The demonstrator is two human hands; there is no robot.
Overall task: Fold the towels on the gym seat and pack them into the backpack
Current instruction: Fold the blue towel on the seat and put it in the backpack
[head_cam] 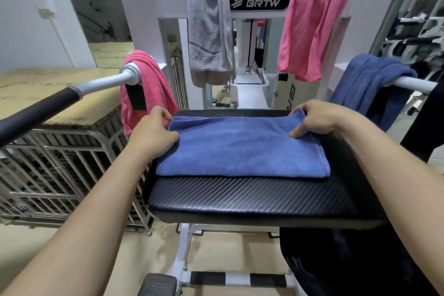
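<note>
The black padded gym seat point(240, 197), with a carbon-weave texture, carries one folded blue towel point(240, 149) lying flat across its far half, near half bare.

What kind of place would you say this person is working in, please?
Most likely a gym. The blue towel lies on a padded black seat of a white weight machine with a BRTW badge, and a grey towel printed "FITNESS" hangs over its frame.
</note>
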